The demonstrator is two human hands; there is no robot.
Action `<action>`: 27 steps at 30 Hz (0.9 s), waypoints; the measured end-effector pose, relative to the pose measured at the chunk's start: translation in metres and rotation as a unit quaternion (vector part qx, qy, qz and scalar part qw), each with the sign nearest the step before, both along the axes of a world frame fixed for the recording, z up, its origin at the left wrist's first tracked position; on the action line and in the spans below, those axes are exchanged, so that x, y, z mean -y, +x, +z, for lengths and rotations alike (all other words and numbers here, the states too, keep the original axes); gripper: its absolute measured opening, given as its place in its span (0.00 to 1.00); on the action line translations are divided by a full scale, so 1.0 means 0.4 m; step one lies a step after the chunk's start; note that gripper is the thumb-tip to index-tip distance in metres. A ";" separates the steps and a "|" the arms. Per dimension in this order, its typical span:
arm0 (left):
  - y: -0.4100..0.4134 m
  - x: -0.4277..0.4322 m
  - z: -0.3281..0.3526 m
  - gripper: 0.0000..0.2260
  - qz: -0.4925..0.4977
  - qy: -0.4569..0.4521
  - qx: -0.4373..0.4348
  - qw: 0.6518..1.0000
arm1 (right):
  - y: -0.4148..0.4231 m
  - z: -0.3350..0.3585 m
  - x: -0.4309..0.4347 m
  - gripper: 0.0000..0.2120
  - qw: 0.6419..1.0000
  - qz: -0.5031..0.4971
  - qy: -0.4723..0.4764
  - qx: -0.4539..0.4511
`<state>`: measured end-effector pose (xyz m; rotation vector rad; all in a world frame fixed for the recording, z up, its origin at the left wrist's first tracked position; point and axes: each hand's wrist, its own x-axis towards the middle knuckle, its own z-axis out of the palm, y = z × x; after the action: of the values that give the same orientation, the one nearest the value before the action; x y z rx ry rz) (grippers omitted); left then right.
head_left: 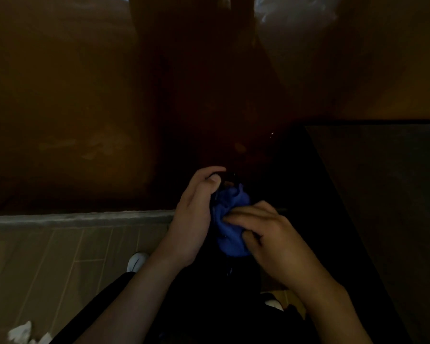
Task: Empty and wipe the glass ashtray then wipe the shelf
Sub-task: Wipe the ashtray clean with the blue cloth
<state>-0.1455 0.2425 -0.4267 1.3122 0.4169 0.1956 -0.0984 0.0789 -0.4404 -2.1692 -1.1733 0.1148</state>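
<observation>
The scene is very dim. My left hand (194,219) is curled around a dark, glassy object, the glass ashtray (227,181), whose rim shows only faintly between thumb and fingers. My right hand (271,239) presses a crumpled blue cloth (230,224) against and into it. Both hands are held close together in front of my body, above the floor. Most of the ashtray is hidden by the cloth and my fingers.
A brown wooden surface (72,120) fills the upper left, with a pale edge (80,217) along its front. A dark panel (382,194) stands at the right. Below lie tiled floor (47,264), my white shoes (137,261) and crumpled white paper (23,331).
</observation>
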 end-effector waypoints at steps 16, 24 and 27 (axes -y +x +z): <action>-0.021 -0.046 0.023 0.25 -0.155 -0.221 -0.209 0.940 | 0.018 0.019 -0.057 0.13 0.981 0.039 0.032 0.187; 0.002 -0.025 -0.018 0.14 -0.019 -0.090 -0.104 0.990 | 0.021 -0.009 -0.062 0.19 0.992 -0.116 0.041 0.020; 0.002 -0.024 -0.018 0.14 0.029 -0.021 -0.034 0.999 | 0.001 0.007 -0.070 0.21 0.972 -0.161 0.059 -0.160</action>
<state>-0.1448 0.2519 -0.4341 1.2691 0.5145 0.1903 -0.0981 0.1071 -0.4377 -2.1074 -0.6245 0.2355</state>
